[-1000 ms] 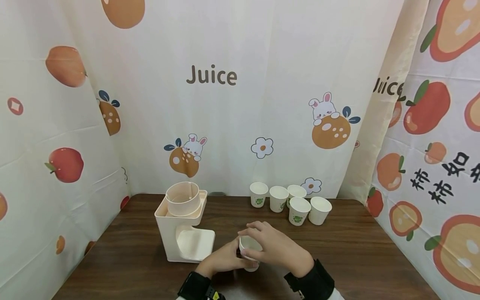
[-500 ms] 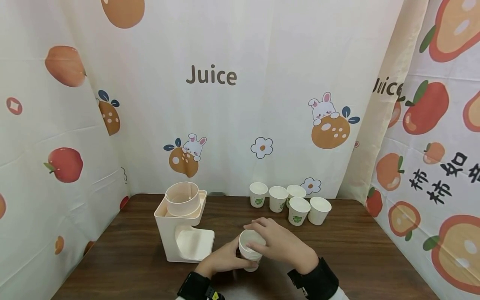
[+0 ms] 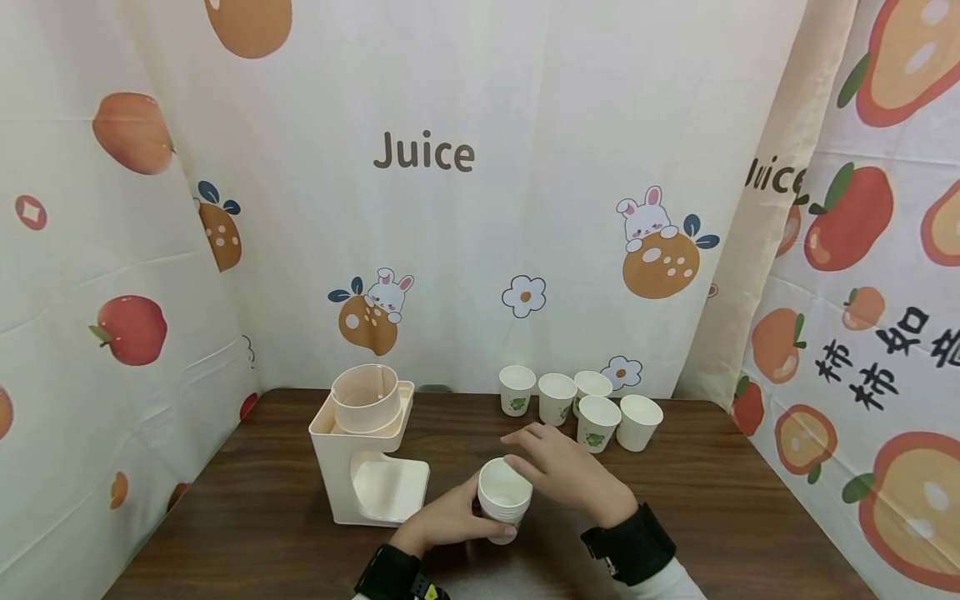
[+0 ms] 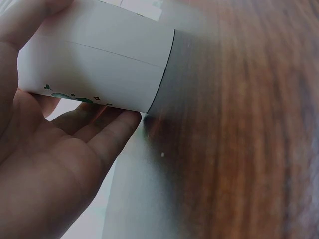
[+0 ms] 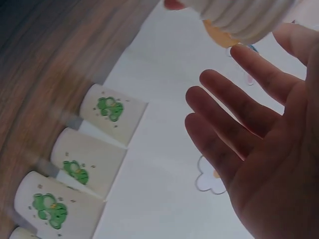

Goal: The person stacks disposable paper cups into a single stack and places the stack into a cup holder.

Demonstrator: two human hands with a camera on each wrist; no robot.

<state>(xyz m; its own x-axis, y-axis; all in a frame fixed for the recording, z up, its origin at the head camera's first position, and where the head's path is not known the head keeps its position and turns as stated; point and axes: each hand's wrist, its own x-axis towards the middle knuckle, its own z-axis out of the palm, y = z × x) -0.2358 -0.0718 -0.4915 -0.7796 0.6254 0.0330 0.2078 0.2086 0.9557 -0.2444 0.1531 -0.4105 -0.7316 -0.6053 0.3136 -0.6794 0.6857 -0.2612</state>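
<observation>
A stack of nested white paper cups (image 3: 505, 492) stands upright near the front of the table, several rims showing one above another. My left hand (image 3: 452, 518) grips it low from the left, thumb in front and fingers behind. In the left wrist view, the lowest cup (image 4: 99, 55) has a small green print, and its base meets the wood. My right hand (image 3: 564, 473) hovers just right of the stack's top, holding nothing. Its fingers (image 5: 239, 104) are spread and fairly straight in the right wrist view, with the ribbed rims of the stack (image 5: 244, 15) beyond them.
Several separate paper cups (image 3: 598, 423) with green frog prints stand upright at the back right. To the left is a cream-coloured machine (image 3: 337, 471) with a round open cup-like part (image 3: 366, 398) on top. A fruit-printed curtain (image 3: 450, 233) hangs behind the wooden table (image 3: 247, 517).
My right hand has come off the stack's rim, moving right and slightly up, so the open top shows fully. The left hand keeps its grip in the same place.
</observation>
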